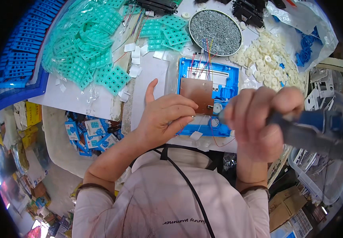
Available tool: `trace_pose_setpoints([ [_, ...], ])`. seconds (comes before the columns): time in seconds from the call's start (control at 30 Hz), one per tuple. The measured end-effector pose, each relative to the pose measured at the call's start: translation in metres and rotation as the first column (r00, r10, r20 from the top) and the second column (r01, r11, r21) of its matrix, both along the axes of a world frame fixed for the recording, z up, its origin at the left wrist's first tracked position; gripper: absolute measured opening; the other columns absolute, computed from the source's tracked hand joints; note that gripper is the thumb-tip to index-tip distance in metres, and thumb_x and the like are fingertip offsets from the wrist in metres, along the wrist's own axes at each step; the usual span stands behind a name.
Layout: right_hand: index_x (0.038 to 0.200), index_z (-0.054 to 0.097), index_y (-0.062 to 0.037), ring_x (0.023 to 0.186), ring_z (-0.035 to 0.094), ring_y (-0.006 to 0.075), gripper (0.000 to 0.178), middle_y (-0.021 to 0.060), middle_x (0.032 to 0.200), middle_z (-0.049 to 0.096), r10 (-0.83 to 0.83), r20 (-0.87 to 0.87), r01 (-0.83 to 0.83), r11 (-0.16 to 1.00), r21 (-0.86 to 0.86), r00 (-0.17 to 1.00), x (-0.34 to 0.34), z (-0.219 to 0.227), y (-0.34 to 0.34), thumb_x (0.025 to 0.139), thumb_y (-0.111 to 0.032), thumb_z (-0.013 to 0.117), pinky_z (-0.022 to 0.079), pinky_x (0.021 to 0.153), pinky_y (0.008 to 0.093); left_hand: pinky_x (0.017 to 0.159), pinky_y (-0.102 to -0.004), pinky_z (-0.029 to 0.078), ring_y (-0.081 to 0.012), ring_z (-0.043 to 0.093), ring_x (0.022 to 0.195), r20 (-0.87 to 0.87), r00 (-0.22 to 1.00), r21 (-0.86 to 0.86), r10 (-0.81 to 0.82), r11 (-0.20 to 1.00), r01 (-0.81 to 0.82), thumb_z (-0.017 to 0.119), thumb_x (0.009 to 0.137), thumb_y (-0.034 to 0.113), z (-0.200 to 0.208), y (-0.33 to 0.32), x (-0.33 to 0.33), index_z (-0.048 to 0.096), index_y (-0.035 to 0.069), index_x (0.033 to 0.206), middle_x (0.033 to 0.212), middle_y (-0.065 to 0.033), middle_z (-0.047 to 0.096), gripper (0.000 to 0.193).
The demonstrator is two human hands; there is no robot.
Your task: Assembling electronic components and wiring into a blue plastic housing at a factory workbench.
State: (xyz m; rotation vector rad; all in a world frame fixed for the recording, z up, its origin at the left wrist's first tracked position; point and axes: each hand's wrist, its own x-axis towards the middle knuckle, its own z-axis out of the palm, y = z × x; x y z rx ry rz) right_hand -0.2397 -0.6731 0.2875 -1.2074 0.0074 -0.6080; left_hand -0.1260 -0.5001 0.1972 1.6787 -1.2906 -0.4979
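Observation:
In front of me lies an open blue plastic housing (233,85) with a brown circuit board (197,92) set over its middle. Thin coloured wires (207,53) rise from the housing's far side. My left hand (165,117) rests at the board's near left corner, thumb and fingers pinched on a tiny shiny piece that looks like a screw (193,116). To the right, my right hand (258,119), blurred, is wrapped round a dark electric screwdriver (314,133). Its front end, near the housing's right side, is mostly hidden by my fingers.
A round dish (241,37) of screws stands beyond the housing. White plastic discs (272,59) are heaped at the right, teal rubber keypads (84,51) at the left. Blue plastic parts (24,51) are stacked far left. A bin (60,146) and a clear tub (326,186) flank me.

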Motion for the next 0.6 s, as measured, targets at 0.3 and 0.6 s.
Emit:
trace_pose_setpoints([
  [0.3, 0.115, 0.048, -0.0159, 0.054, 0.048, 0.0115, 0.030, -0.0027, 0.067, 0.050, 0.030, -0.044, -0.029, 0.999, 0.018, 0.999, 0.000, -0.007, 0.012, 0.097, -0.025, 0.071, 0.044, 0.056, 0.0317, 0.117, -0.0558, -0.003, -0.0125, 0.067, 0.103, -0.072, 0.997, -0.037, 0.004, 0.999, -0.007, 0.071, 0.091, 0.013, -0.008, 0.001, -0.002, 0.072, 0.016, 0.095, 0.106, 0.0051, 0.072, 0.005],
  [0.6, 0.114, 0.047, -0.0156, 0.054, 0.047, 0.0117, 0.029, -0.0022, 0.067, 0.049, 0.004, -0.062, 0.000, 0.998, 0.060, 0.998, 0.000, -0.009, 0.018, 0.097, -0.024, 0.070, 0.044, 0.056, 0.0313, 0.118, -0.0552, -0.004, -0.0120, 0.066, 0.103, -0.101, 0.995, -0.062, 0.011, 0.998, -0.017, 0.070, 0.091, 0.011, -0.010, 0.001, -0.003, 0.071, 0.016, 0.095, 0.105, 0.0053, 0.072, 0.007],
])
